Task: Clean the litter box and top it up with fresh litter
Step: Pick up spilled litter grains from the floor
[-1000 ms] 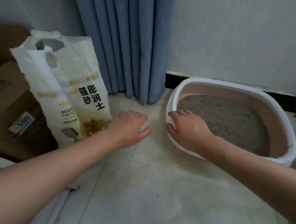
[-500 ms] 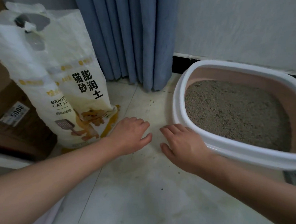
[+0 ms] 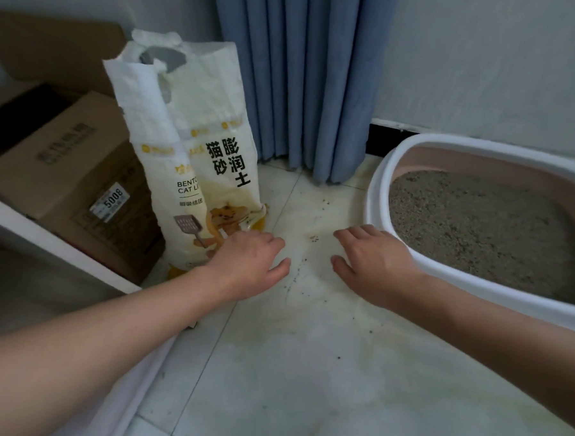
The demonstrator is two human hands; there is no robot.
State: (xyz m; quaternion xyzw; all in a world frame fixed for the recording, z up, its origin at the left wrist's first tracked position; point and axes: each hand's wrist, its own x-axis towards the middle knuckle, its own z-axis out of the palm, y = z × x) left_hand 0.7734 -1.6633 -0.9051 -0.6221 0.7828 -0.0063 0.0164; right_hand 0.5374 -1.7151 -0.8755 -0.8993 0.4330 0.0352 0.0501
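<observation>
A white and pink litter box filled with grey litter sits on the tiled floor at the right. An upright white bag of cat litter with a cut-out handle stands at the left. My left hand hovers low over the floor just in front of the bag's base, fingers loosely curled, holding nothing. My right hand is beside the litter box's near left rim, palm down, fingers relaxed, holding nothing. Whether it touches the rim I cannot tell. Scattered litter grains lie on the tile between the hands.
A cardboard box sits left of the bag behind a white ledge. A blue curtain hangs at the back between bag and litter box. White wall and dark skirting run behind.
My right hand let go of the litter box rim and now lies beside it. My view has swung left and back. My left hand stayed low by the bag.
</observation>
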